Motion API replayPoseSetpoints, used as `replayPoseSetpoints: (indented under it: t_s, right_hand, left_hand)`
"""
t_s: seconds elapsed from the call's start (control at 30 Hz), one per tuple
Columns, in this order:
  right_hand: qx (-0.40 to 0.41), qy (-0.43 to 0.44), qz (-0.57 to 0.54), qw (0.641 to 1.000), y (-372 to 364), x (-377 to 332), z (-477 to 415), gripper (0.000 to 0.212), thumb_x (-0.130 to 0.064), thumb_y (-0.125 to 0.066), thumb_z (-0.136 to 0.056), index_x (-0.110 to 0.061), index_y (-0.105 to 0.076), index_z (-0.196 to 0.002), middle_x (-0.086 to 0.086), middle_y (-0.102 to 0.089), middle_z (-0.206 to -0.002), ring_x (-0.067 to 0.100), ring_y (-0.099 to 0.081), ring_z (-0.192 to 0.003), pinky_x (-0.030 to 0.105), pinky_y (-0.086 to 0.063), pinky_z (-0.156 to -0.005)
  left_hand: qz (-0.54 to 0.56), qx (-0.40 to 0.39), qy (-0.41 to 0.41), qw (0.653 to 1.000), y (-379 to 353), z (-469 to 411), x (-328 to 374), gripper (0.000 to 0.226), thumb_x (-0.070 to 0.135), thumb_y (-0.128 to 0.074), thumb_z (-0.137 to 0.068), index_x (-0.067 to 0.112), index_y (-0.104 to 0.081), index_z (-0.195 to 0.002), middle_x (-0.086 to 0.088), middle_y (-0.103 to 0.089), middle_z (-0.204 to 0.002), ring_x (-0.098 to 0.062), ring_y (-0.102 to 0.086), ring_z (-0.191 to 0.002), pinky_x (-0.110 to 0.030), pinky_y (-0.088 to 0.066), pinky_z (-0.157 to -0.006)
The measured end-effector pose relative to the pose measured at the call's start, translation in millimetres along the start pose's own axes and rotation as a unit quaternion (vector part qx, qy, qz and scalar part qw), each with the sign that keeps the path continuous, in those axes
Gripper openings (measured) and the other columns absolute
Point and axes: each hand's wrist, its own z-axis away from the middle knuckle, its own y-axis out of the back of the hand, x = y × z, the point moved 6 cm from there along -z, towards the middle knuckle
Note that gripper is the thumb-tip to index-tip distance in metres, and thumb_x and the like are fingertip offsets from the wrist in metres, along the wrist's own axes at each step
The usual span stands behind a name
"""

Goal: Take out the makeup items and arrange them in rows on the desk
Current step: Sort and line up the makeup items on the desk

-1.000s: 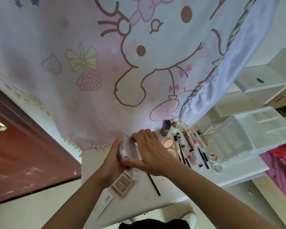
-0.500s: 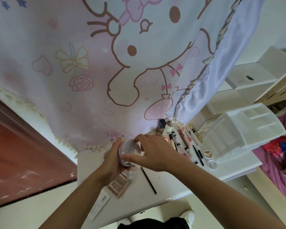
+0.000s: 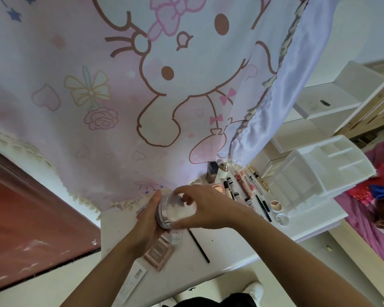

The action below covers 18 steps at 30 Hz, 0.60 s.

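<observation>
jar: the round powder jar [image 3: 175,211] is hanging in both hands just above the left part of the counter [image 3: 226,244], close under the curtain [image 3: 120,107] hem.
left hand: the left hand [image 3: 150,220] is cupping the base side, thumb lying over the upper rim, fingers clamped on the jar.
right hand: the right hand [image 3: 208,209] is pinching the clear lid, fingers [image 3: 186,192] on top and thumb below, also clamped on the jar.
pointing: the lid face is looking toward about 2 o'clock and up at the camera; the base is facing 9 o'clock into the left palm.
long axis: it's a squat disc, so no true one; its wide plane is running roughly 12-to-6, i.e. it is sitting on edge, not level.
risk 1: I'm reading the two-hand grip as a lid twist. If it's loose powder, opening it while tilted is likely dumping powder on the counter.
risk 2: if the smooth lid slips, the jar is dropping on the pink palette [image 3: 159,253] at its 6 o'clock.
risk 3: the right forearm is crossing over the black pencil [image 3: 198,244]; lowering the arm could be rolling it toward the counter edge.
risk 4: the row of tubes [image 3: 242,187] at 2 o'clock is lying near the right wrist; a wide placing move could be knocking it crooked.
organizer: the white organizer [image 3: 319,173] is standing well apart at 2 o'clock.
</observation>
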Motion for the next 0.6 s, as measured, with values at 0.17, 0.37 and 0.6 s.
replayPoseSetpoints:
  t_s: [0.17,0.37,0.6]
  right_hand:
    - [-0.001,-0.012,-0.015,1.000,3,5,5,0.088,-0.077,-0.068,-0.071,-0.030,-0.044,-0.142,-0.011,-0.059,-0.132,0.007,-0.057,-0.110,0.031,-0.050,-0.094]
    - [-0.004,-0.056,-0.049,0.997,0,13,2,0.079,-0.074,-0.065,-0.077,-0.027,-0.050,-0.139,-0.005,-0.066,-0.125,0.010,-0.062,-0.107,0.033,-0.053,-0.093]
    - [-0.024,-0.064,-0.045,0.997,-3,15,4,0.099,-0.080,-0.064,-0.071,-0.032,-0.029,-0.150,-0.005,-0.046,-0.146,0.016,-0.050,-0.126,0.036,-0.046,-0.100]
  left_hand:
    - [-0.025,-0.009,0.004,1.000,-3,0,-1,0.055,0.055,-0.023,-0.099,0.026,-0.058,-0.129,-0.003,-0.070,-0.123,-0.021,-0.065,-0.115,-0.042,-0.049,-0.102]
    - [-0.050,-0.028,0.014,0.998,-9,-8,-3,0.062,0.058,-0.025,-0.096,0.022,-0.051,-0.140,-0.004,-0.067,-0.127,-0.022,-0.064,-0.118,-0.043,-0.048,-0.104]
    - [-0.021,-0.028,0.009,0.999,-15,-10,-1,0.062,0.060,-0.030,-0.095,0.021,-0.054,-0.137,-0.006,-0.067,-0.127,-0.023,-0.064,-0.117,-0.041,-0.050,-0.101]
